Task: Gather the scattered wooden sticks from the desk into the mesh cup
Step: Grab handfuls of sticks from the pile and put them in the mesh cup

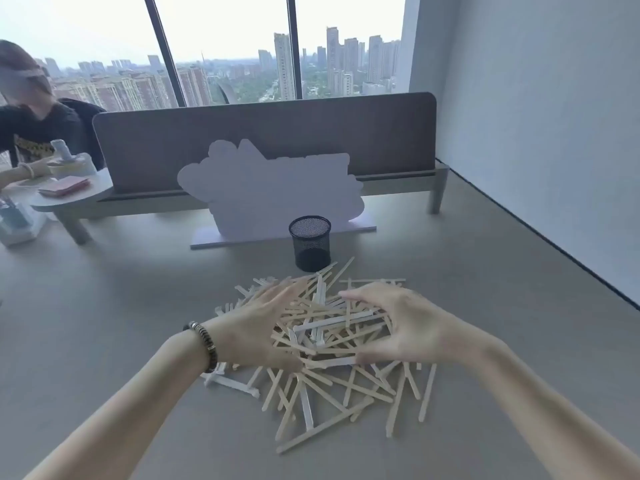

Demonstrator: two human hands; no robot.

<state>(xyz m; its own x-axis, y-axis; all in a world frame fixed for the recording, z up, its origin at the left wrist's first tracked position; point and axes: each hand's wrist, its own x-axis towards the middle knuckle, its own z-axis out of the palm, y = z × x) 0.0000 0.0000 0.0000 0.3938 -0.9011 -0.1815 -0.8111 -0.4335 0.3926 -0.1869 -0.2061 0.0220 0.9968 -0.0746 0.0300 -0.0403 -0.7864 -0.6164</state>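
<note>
A person's two hands close in on a heap of wooden sticks at the lower centre of the frame, with the job of filling the mesh cup seemingly barely begun. The black cup stands upright just above the pile, its rim showing no sticks poking out, though its inside is too dark to read; a few sticks at the top edge of the heap lie right against its base. The whole crisscrossed pile rests on the grey desk.

The left hand, a beaded bracelet at its wrist, lies over the left side of the heap with fingers spread and extended, blurred. The right hand cups the right side, fingers loosely curved and apart, thumb low by the sticks. Neither hand plainly grips anything; both flank the mound's centre, as if to scoop it together.

Behind the cup stands a white cut-out board before a grey divider; another person sits at upper left.
</note>
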